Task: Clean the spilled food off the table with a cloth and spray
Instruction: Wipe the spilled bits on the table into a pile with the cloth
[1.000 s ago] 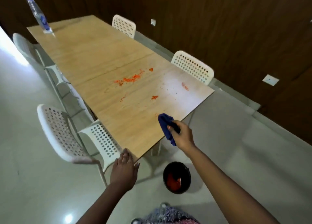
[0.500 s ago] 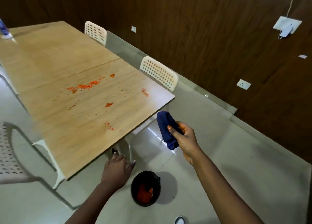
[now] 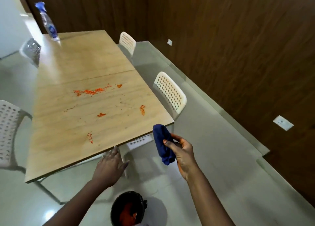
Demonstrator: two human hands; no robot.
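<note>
The right hand [image 3: 183, 155] grips one bunched blue cloth [image 3: 162, 143]; the left hand [image 3: 110, 166], fingers spread, reaches below the table [image 3: 81, 157] edge. Orange food spill [image 3: 92, 92] and one spray bottle [image 3: 48, 23], label unreadable, lie beyond; four white chairs [image 3: 170, 92]

text: none legible | spray bottle [image 3: 48, 23] label: blurred, perhaps a round blue logo
</note>
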